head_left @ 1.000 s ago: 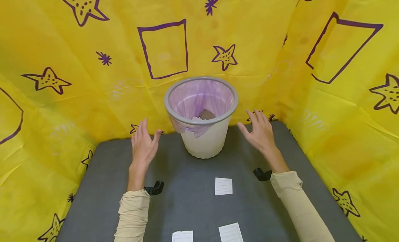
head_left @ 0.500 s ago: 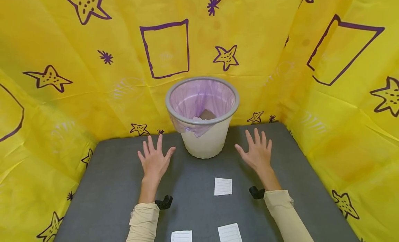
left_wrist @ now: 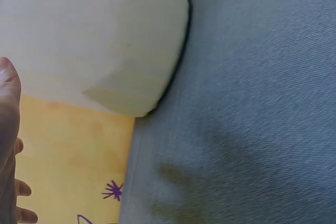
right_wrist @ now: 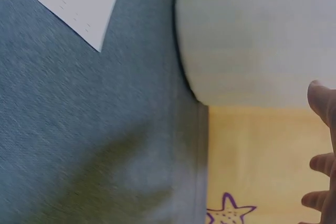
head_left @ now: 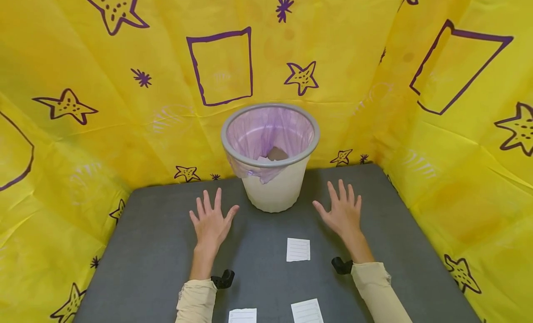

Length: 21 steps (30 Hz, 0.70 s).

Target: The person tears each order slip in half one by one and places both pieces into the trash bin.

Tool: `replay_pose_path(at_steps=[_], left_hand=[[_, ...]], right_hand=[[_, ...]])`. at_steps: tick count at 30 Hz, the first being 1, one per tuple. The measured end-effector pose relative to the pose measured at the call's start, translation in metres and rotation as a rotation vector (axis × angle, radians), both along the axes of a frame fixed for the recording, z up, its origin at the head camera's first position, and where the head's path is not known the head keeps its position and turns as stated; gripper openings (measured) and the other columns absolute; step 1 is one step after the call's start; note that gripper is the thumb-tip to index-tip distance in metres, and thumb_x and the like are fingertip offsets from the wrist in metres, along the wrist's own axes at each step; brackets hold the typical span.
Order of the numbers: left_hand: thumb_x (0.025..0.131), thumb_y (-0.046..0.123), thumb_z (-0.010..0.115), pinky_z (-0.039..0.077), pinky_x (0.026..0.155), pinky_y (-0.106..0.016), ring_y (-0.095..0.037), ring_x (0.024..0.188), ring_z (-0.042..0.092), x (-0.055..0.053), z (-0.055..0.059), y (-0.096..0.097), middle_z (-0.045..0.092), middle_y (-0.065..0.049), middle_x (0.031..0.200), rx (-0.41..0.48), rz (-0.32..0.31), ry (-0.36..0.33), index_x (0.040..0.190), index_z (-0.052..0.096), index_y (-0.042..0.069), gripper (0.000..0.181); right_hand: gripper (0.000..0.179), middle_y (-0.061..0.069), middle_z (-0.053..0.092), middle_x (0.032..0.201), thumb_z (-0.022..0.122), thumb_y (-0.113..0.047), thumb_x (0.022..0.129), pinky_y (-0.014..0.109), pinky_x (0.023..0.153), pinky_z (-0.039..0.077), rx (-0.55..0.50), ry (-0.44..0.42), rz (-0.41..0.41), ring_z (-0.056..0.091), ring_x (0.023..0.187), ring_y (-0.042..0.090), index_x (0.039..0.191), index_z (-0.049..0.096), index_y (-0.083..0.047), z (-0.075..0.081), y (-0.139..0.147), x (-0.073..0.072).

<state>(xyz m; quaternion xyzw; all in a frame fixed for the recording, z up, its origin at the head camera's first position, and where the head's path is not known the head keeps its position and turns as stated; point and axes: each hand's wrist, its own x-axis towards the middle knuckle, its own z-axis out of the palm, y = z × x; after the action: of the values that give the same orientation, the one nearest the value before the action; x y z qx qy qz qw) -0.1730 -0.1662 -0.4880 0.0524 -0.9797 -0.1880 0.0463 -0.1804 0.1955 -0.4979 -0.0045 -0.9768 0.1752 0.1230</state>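
Note:
A white trash bin with a grey rim and a purple liner stands at the back of the grey table. Inside it lie a brown piece and some white paper. My left hand is spread, palm down, to the bin's front left and holds nothing. To the front right, my right hand is spread the same way, also holding nothing. Both hands are apart from the bin; shadows below them show in the wrist views. Nearest the right hand lies a lined paper slip.
Two more paper slips, one on the left and one on the right, lie at the front, cut off by the frame edge. Yellow cloth walls with purple drawings enclose the grey table at the back and sides.
Both hands have come back from beside the bin toward the front, with fingers spreading apart. The left hand has also shifted right. The bin and paper slips stay in place.

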Motion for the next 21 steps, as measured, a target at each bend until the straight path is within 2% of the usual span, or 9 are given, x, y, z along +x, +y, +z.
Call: replay_pose_path(at_steps=[5,11,18,21], left_hand=[[0.089,0.071,0.043,0.008,0.111,-0.073,-0.046,0.148,0.010,0.013,-0.012,0.011,0.010,-0.019,0.163,-0.002,0.014,0.023,0.156,0.018,0.027,0.084],[0.088,0.073,0.043,0.013,0.110,-0.074,-0.047,0.147,0.016,0.025,-0.026,0.039,0.015,-0.019,0.162,0.004,-0.064,0.020,0.156,0.020,0.028,0.085],[0.087,0.070,0.048,0.016,0.110,-0.073,-0.046,0.147,0.019,0.028,-0.029,0.050,0.020,-0.019,0.161,0.010,-0.059,0.068,0.154,0.026,0.027,0.083],[0.087,0.070,0.047,0.016,0.110,-0.073,-0.046,0.146,0.020,0.030,-0.029,0.049,0.021,-0.020,0.160,0.009,-0.065,0.055,0.154,0.025,0.026,0.083]], right_hand=[[0.078,0.019,0.028,0.157,0.057,-0.060,0.087,0.073,0.108,0.017,-0.006,0.004,-0.009,0.022,0.143,0.046,0.149,0.037,-0.018,-0.013,-0.012,0.012],[0.079,0.016,0.028,0.158,0.054,-0.065,0.087,0.072,0.109,0.019,-0.010,-0.044,0.055,0.023,0.145,0.044,0.150,0.036,-0.021,-0.023,-0.042,0.020],[0.077,0.015,0.030,0.158,0.056,-0.063,0.087,0.071,0.110,0.020,-0.031,-0.039,0.063,0.024,0.145,0.043,0.149,0.038,-0.021,-0.024,-0.056,0.024],[0.077,0.015,0.031,0.158,0.057,-0.062,0.086,0.071,0.109,0.021,-0.033,-0.032,0.063,0.026,0.144,0.043,0.148,0.040,-0.020,-0.025,-0.056,0.026]])
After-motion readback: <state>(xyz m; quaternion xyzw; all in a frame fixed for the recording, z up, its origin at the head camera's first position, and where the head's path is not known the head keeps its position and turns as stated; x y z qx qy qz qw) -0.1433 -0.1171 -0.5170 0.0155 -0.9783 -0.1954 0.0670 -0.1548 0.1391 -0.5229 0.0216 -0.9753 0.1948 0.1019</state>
